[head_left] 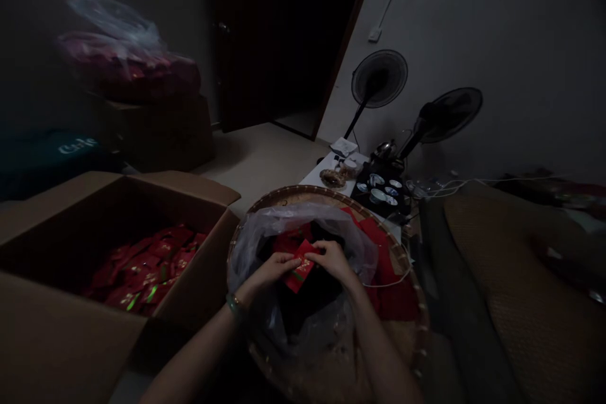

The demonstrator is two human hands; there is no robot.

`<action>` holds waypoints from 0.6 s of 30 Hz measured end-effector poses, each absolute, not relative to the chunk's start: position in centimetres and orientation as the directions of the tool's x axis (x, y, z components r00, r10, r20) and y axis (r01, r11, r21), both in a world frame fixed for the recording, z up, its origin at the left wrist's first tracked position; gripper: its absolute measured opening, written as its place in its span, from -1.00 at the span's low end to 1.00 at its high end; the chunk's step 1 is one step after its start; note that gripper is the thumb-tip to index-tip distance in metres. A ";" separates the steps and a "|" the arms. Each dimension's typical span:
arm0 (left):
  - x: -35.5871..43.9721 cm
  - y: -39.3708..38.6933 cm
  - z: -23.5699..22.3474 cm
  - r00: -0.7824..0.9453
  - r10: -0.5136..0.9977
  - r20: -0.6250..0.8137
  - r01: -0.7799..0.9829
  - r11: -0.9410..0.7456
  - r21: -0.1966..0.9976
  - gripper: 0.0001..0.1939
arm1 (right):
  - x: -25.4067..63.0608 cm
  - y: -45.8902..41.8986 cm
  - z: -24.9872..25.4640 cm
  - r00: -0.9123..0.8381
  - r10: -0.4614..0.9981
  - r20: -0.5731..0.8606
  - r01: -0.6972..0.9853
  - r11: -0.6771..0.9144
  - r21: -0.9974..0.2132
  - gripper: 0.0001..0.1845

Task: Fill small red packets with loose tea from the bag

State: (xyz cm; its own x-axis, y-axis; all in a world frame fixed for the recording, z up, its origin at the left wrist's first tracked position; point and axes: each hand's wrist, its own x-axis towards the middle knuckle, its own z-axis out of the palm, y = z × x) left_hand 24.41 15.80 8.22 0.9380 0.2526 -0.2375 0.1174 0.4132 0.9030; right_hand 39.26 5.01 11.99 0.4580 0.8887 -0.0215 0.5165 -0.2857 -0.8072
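Between my two hands is a small red packet (300,270) with gold print and a green strip. My left hand (278,267) pinches its left side, and a bracelet circles that wrist. On the upper right edge, my right hand (332,257) grips the same packet. Both hands hover over a clear plastic bag (250,240), whose dark inside shows some red pieces. The bag lies in a round woven tray (419,303). Red sheets or cloth (395,293) lie under and beside the bag on the tray's right side.
An open cardboard box (199,271) on the left holds many red packets (151,265). Behind it, a bagged pink-red bundle (142,69) tops another carton (165,132). Two fans (380,79), a low table with small cups (377,196), and a woven-surfaced seat (511,278) stand beyond and right.
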 end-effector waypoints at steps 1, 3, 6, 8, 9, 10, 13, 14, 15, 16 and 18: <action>24.4 15.8 8.2 0.939 0.247 -0.241 0.118 0.428 0.896 -0.56 | 39.3 5.0 12.0 0.475 0.879 -0.026 0.502 -0.295 -0.813 -0.83; 24.4 15.7 8.2 0.942 0.229 -0.244 0.118 0.455 0.883 -0.56 | 39.4 5.0 11.9 0.490 0.871 -0.006 0.507 -0.291 -0.811 -0.84; 24.4 15.8 8.4 0.939 0.241 -0.246 0.109 0.470 0.876 -0.54 | 39.4 5.1 12.0 0.473 0.880 0.032 0.537 -0.259 -0.803 -0.85; 24.4 15.9 8.6 0.931 0.262 -0.255 0.108 0.469 0.876 -0.54 | 39.3 5.1 12.0 0.468 0.883 0.035 0.526 -0.246 -0.814 -0.84; 24.4 15.9 8.6 0.927 0.269 -0.261 0.112 0.466 0.878 -0.55 | 39.2 5.1 12.0 0.472 0.881 0.040 0.522 -0.243 -0.817 -0.83; 24.4 15.8 8.7 0.926 0.272 -0.264 0.115 0.462 0.879 -0.56 | 39.1 5.1 12.1 0.479 0.876 0.051 0.527 -0.241 -0.815 -0.83; 24.3 15.6 8.6 0.938 0.244 -0.247 0.115 0.453 0.884 -0.57 | 38.9 5.0 12.1 0.485 0.869 0.100 0.583 -0.235 -0.778 -0.85; 24.3 15.5 8.6 0.947 0.225 -0.231 0.109 0.449 0.887 -0.56 | 38.9 5.0 12.2 0.473 0.873 0.114 0.607 -0.229 -0.760 -0.84; 24.3 15.4 8.5 0.954 0.209 -0.213 0.102 0.442 0.891 -0.53 | 38.8 5.0 12.2 0.452 0.884 0.123 0.631 -0.219 -0.744 -0.83; 24.3 15.3 8.5 0.959 0.203 -0.198 0.094 0.430 0.898 -0.51 | 38.7 5.0 12.2 0.423 0.897 0.126 0.654 -0.206 -0.728 -0.80; 24.4 15.1 8.4 0.958 0.224 -0.178 0.077 0.400 0.913 -0.51 | 38.6 5.0 12.3 0.356 0.928 0.111 0.698 -0.185 -0.692 -0.73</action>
State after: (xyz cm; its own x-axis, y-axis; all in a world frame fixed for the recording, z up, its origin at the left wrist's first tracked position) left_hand 24.41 15.10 8.39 0.9581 0.2239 -0.1784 0.0767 0.3995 0.9135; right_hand 38.62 4.96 12.29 0.3560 0.9279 0.1108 0.6975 -0.1850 -0.6922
